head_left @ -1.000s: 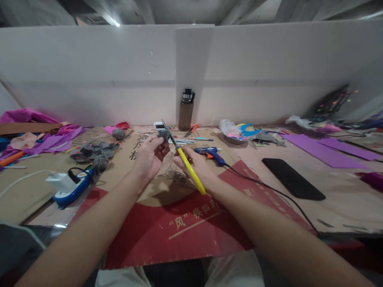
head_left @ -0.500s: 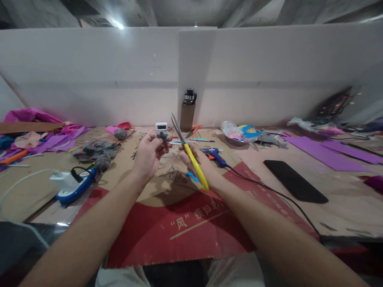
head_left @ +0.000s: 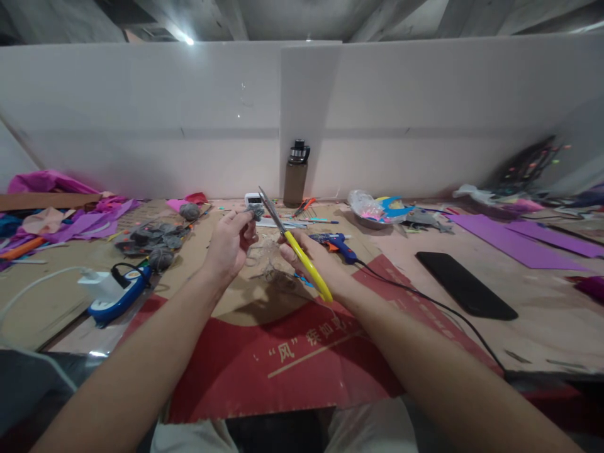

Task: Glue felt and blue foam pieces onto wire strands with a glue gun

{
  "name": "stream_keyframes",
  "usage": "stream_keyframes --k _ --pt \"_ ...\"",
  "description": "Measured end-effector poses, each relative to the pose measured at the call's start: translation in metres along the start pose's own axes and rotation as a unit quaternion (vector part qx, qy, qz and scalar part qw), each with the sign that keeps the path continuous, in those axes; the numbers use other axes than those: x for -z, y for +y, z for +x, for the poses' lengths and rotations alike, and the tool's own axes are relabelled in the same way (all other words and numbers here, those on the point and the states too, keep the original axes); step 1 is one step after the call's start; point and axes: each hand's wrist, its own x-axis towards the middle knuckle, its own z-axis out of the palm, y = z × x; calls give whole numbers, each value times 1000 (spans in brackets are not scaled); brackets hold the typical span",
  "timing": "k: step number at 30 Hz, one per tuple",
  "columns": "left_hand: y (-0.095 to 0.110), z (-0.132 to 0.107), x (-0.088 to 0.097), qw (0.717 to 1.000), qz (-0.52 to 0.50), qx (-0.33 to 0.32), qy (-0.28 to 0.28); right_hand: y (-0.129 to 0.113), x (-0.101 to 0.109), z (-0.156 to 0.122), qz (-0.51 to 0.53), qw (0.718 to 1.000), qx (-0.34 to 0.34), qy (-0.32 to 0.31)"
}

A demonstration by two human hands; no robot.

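Note:
Between the thumb and fingers of my left hand (head_left: pixel 231 245) is a small grey fuzzy piece (head_left: pixel 256 212), which looks like yarn or felt. My right hand (head_left: pixel 309 258) is wrapped round yellow-handled scissors (head_left: pixel 309 267), their blades pointing up and left, close to the grey piece. Whether the blades touch it I cannot tell. Below the hands, a loose tangle of grey yarn (head_left: pixel 280 277) lies on the red and brown cardboard (head_left: pixel 226 352). A blue scrap (head_left: pixel 302 279) shows by the yarn, partly behind the scissors.
A blue glue gun (head_left: pixel 342 246) with a trailing cord lies right of my hands. Farther right is a black phone (head_left: pixel 465 284). A bottle (head_left: pixel 296 176) stands at the back wall. At left are a blue power strip (head_left: pixel 120 302), grey yarn balls (head_left: pixel 161 258) and purple scraps (head_left: pixel 89 223).
The scissors have shifted slightly left, their tips now nearer the grey piece. My left hand has turned a little, its fingers more curled, still holding the piece.

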Motion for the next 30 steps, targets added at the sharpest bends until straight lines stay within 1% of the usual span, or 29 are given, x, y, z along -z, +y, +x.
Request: stream_keyframes --k 3,8,13,24,30 --pt "-1 1 -1 1000 -7 1 4 -1 0 0 -19 1000 7 -7" --pt "-4 1 -4 1000 -11 -26 -10 -1 -1 -2 -40 999 -6 -20" --pt "-6 -1 -5 999 -14 -28 -7 -1 -2 -3 -24 999 -17 -31" --pt "-9 -5 -7 1000 -8 -16 0 1 -3 -3 -47 999 -20 -11" --pt "-9 -4 -7 1000 3 -18 3 -5 -3 -4 -61 998 -16 1"
